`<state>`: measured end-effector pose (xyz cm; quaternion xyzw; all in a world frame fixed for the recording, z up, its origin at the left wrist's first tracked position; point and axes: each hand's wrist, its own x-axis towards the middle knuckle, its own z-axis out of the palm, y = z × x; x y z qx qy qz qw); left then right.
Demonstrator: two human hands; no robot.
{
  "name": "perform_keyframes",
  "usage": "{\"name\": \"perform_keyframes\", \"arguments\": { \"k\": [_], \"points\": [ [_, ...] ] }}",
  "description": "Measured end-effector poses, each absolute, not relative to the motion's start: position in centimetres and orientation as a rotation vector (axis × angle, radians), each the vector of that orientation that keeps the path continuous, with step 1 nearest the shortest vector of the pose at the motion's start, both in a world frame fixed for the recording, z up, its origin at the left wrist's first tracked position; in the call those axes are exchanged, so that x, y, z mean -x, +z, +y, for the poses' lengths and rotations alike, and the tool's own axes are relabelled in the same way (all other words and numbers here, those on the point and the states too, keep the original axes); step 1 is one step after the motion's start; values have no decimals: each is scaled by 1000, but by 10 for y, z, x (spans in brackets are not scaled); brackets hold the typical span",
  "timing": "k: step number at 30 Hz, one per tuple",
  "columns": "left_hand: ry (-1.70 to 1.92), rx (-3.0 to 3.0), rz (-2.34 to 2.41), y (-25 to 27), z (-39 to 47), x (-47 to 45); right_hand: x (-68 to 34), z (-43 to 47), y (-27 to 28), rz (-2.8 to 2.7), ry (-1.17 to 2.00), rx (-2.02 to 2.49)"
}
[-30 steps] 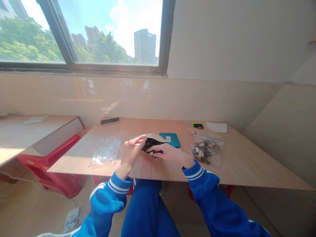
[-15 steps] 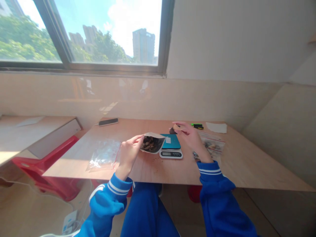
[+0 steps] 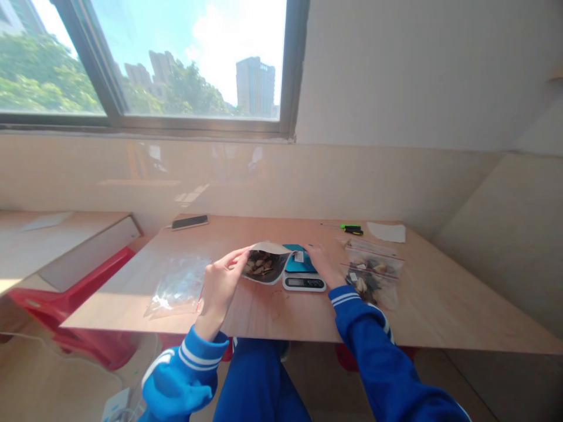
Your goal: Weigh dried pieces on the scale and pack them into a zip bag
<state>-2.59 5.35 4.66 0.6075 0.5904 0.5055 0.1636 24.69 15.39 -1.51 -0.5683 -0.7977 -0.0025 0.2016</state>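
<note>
My left hand (image 3: 224,281) pinches the left rim of an open pouch (image 3: 277,275), which is tilted so its mouth faces me. Brown dried pieces (image 3: 259,264) lie inside. Close against the pouch's right side sits a kitchen scale (image 3: 304,283) with a teal platform and a small display; a white label shows on the platform. My right hand (image 3: 320,261) rests at the platform's right side, back towards me. Its fingers are mostly hidden, so whether they hold anything does not show.
Clear zip bags of brown and dark pieces (image 3: 373,272) lie right of the scale. Behind them are screwdrivers (image 3: 350,227) and white paper (image 3: 387,232). A clear plastic bag (image 3: 178,287) lies left, a phone (image 3: 190,222) at the back. A red chair (image 3: 83,299) stands beyond the table's left edge.
My right hand has come down from above the scale to its right side; the brown piece it held is out of sight. My left hand and the pouch have shifted slightly left.
</note>
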Motion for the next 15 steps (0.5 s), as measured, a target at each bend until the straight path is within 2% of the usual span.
{"name": "perform_keyframes", "arguments": {
  "k": [4, 8, 10, 13, 15],
  "points": [
    [1428, -1715, 1726, 48, 56, 24, -255, 154, -18, -2067, -32, 1546],
    [1436, -1691, 1758, 53, 57, 25, -253, 141, -30, -2188, 107, 1623],
    [1453, -1686, 1750, 53, 57, 26, -250, 132, -29, -2170, 78, 1557],
    [1475, -1681, 1748, 52, 57, 27, -238, 112, -4, -1907, 79, 1326],
    [1460, -1684, 1758, 51, 56, 26, -224, 94, 25, -1722, 220, 1135]
  ]
}}
